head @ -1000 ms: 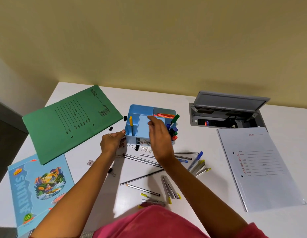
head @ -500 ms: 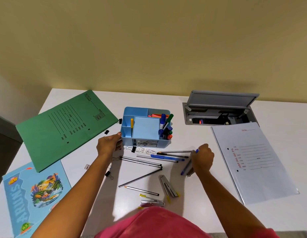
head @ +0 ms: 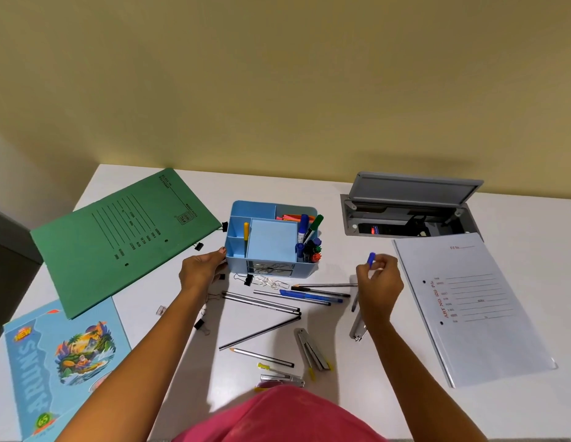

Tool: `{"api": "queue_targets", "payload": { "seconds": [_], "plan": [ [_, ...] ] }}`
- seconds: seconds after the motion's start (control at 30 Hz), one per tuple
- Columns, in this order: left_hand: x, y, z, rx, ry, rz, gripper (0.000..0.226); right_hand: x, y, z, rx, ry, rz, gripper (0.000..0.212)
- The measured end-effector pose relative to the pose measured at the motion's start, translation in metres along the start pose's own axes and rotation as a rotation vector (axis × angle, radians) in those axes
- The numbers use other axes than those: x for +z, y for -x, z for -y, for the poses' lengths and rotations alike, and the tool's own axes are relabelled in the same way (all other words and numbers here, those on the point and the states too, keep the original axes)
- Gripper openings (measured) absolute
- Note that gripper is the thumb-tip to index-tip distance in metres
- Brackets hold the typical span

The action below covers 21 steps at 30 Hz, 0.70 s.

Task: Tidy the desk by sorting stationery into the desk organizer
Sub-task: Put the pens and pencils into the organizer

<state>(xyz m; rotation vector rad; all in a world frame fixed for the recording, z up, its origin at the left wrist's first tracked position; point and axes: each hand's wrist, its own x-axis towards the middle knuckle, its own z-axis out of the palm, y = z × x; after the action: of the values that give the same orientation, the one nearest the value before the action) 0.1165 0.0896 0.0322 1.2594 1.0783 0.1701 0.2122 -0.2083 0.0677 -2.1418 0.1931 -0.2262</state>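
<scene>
Right hand [head: 380,280] fingers [head: 361,270] pinch a blue pen [head: 371,258] above the tabletop [head: 341,362], at 3 o'clock of the desk organizer [head: 305,268]; left hand [head: 199,271] thumb touches its 9 o'clock wall, grip unclear. Step: pen pickup. Next probably carry toward 9 o'clock, tip upright, drop among the markers [head: 309,240]

Green folder [head: 118,240], blue book [head: 54,362] — cable hatch [head: 415,186]
</scene>
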Motion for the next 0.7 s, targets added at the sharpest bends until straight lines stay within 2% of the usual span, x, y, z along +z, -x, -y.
{"api": "queue_targets", "payload": {
  "seconds": [0.07, 0.17, 0.23, 0.3, 0.37, 0.57, 0.7],
  "plan": [
    [0.000, 0.000, 0.001, -0.002, -0.002, -0.005, 0.033, -0.003, 0.009, 0.029, -0.165, -0.136, -0.051, 0.025],
    [0.000, 0.000, 0.001, 0.003, -0.004, -0.006, 0.033, -0.001, 0.027, 0.073, -0.500, -0.179, -0.136, 0.018],
    [0.000, 0.001, 0.002, 0.013, -0.008, -0.009, 0.033, 0.006, 0.040, 0.097, -0.650, -0.273, -0.071, 0.013],
    [-0.001, 0.002, 0.002, 0.022, -0.014, -0.012, 0.033, 0.018, 0.052, 0.114, -0.642, -0.420, 0.095, 0.014],
    [-0.001, 0.001, 0.003, 0.020, -0.026, -0.014, 0.032, 0.034, 0.061, 0.127, -0.592, -0.444, 0.231, 0.014],
    [-0.001, 0.001, 0.002, 0.024, -0.019, -0.001, 0.031, 0.079, 0.065, 0.130, -0.545, -0.218, 0.490, 0.018],
    [-0.002, -0.001, 0.004, 0.023, -0.039, -0.007, 0.029, 0.099, 0.066, 0.123, -0.557, -0.097, 0.554, 0.014]
  ]
}}
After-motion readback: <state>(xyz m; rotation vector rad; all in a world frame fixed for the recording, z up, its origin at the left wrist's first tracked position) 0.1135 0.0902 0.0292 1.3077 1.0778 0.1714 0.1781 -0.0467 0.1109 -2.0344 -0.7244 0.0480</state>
